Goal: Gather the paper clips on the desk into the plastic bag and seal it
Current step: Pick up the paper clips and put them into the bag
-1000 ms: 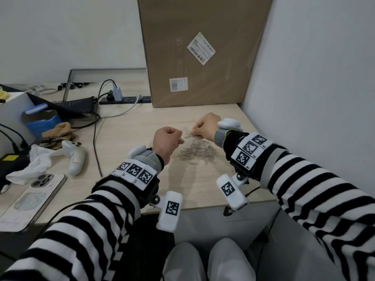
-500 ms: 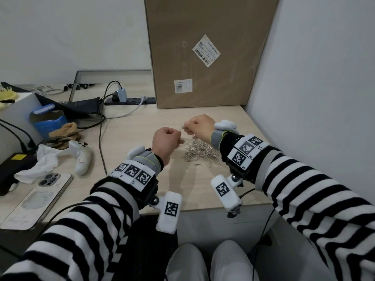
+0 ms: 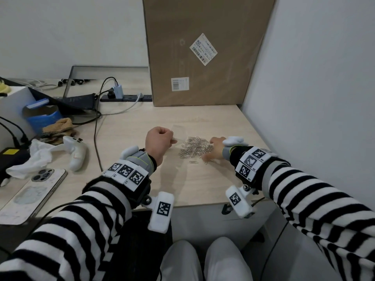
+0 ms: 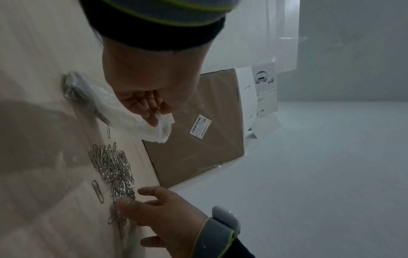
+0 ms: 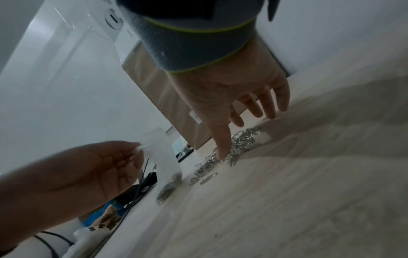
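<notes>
On the pale surface [image 3: 182, 183], the paper clips [image 3: 195, 147] lie between both hands. The left hand [image 3: 159, 141] pinches the plastic bag [image 4: 132, 120] mouth; the right hand [image 3: 216, 148], fingers spread, touches the pile's right edge.

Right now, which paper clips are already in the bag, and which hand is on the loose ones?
The small dark clump at the bottom of the bag, pinched by the left hand. The big pile lies loose on the desk; the right hand touches it.
</notes>
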Demonstrator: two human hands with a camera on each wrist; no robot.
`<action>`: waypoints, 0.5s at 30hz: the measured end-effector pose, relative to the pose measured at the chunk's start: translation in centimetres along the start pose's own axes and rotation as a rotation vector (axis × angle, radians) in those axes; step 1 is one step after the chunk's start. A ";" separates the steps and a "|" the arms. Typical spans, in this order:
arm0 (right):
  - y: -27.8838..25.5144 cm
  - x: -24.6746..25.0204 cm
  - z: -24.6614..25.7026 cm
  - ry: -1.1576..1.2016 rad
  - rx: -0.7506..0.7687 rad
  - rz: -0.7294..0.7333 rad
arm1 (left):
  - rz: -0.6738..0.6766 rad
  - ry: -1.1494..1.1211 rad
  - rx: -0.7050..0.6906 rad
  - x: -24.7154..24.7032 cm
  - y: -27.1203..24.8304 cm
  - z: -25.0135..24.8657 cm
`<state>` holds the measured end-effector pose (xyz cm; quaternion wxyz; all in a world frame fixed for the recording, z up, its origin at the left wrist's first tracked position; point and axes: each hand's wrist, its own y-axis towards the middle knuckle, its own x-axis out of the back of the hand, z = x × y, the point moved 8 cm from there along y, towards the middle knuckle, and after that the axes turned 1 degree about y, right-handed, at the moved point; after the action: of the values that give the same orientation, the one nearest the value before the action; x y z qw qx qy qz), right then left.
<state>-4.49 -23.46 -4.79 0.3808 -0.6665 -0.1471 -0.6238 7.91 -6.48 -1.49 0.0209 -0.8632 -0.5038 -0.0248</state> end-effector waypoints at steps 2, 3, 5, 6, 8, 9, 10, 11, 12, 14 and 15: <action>0.0 -0.2 0.6 0.004 0.003 0.000 | 0.011 -0.004 -0.003 -0.1 -0.2 0.0; -0.2 0.0 1.1 0.013 0.021 -0.012 | 0.016 -0.007 -0.003 -0.2 -0.2 0.0; -0.2 0.1 2.0 0.022 0.067 -0.029 | 0.028 -0.006 -0.001 -0.4 -0.4 0.0; -0.2 0.2 2.5 0.039 0.094 -0.046 | 0.033 -0.006 0.001 -0.4 -0.5 0.0; 0.1 0.4 3.1 0.101 0.138 -0.082 | 0.041 -0.010 0.003 -0.4 -0.6 0.1; 0.1 0.5 3.2 0.121 0.150 -0.087 | 0.046 -0.012 0.002 -0.4 -0.6 0.1; 0.1 0.7 3.4 0.151 0.167 -0.097 | 0.051 -0.010 0.002 -0.4 -0.6 0.2; 0.2 0.6 3.4 0.152 0.169 -0.085 | 0.055 -0.009 0.001 -0.4 -0.6 0.2; 0.1 0.7 3.4 0.176 0.185 -0.087 | 0.057 -0.008 0.002 -0.5 -0.5 0.2; 0.3 0.9 3.3 0.214 0.182 -0.092 | 0.060 -0.011 0.004 -0.5 -0.4 0.3; 0.7 0.9 3.0 0.240 0.169 -0.100 | 0.062 -0.011 0.006 -0.5 -0.4 0.3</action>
<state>-1.68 -22.07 -3.92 0.4188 -0.5447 -0.1855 -0.7026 7.34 -6.73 -1.80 0.0213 -0.8784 -0.4771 -0.0181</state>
